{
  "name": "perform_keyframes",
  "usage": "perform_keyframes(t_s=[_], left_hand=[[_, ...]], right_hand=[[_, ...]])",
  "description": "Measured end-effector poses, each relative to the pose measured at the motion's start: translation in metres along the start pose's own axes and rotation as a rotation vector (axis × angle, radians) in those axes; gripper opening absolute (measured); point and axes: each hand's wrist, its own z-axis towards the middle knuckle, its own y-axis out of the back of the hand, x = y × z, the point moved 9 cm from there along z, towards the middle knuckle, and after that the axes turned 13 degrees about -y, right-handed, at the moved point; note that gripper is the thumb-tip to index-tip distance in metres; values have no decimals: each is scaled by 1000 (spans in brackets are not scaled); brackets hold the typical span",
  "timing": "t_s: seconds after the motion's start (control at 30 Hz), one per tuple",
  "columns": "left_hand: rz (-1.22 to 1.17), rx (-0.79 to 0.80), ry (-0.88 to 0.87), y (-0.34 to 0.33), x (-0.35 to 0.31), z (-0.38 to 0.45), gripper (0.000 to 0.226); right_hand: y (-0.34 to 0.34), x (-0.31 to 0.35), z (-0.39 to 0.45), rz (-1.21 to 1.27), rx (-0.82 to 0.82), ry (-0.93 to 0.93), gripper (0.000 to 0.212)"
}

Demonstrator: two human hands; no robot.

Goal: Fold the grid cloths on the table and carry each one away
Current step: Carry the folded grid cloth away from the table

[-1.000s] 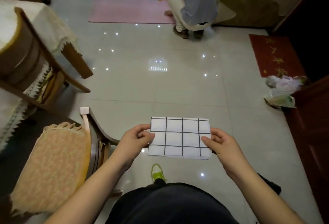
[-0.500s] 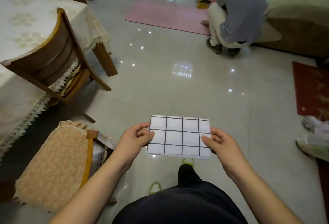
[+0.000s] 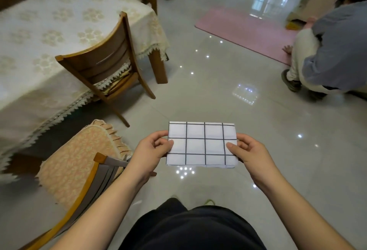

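White cotton with a dark grid, folded to a flat rectangle: grid cloth (image 3: 202, 144), held level in the air above the pale glossy floor (image 3: 218, 90), near centre of the view, well off the table. Pinched at its left edge by the left hand (image 3: 152, 151), thumb on top, other fingers curled beneath. Pinched the same way at its right edge by the right hand (image 3: 249, 153), thumb lying over the nearest grid line. Both grips narrow, each closed on the cloth's short side; both forearms bare and reaching in from the near edge. Dark clothing of the holder low in the middle, with a bit of yellow-green shoe just past it. Far left: table (image 3: 35, 37) under a cream floral cloth with a lace fringe, a wooden chair (image 3: 107, 61) pushed in at its right side, another chair back at its far end. Near left: second chair with a peach patterned cushion (image 3: 79, 156), just left of the left forearm. Far right: pink mat (image 3: 248, 31) on the floor, and beside it a crouching person (image 3: 327, 51) in a grey-blue top and light trousers, back turned. Small bright light spots scattered over the tiles, a cluster of them directly below the cloth.
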Motion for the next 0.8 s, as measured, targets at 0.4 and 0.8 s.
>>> perform_keyframes(t_s=[0.4, 0.8], left_hand=[[-145, -240, 6, 80, 0, 77, 29], [-186, -382, -18, 168, -20, 141, 28]], right_hand=[[-97, 77, 102, -151, 145, -20, 21], [-197, 155, 182, -270, 258, 0, 22]])
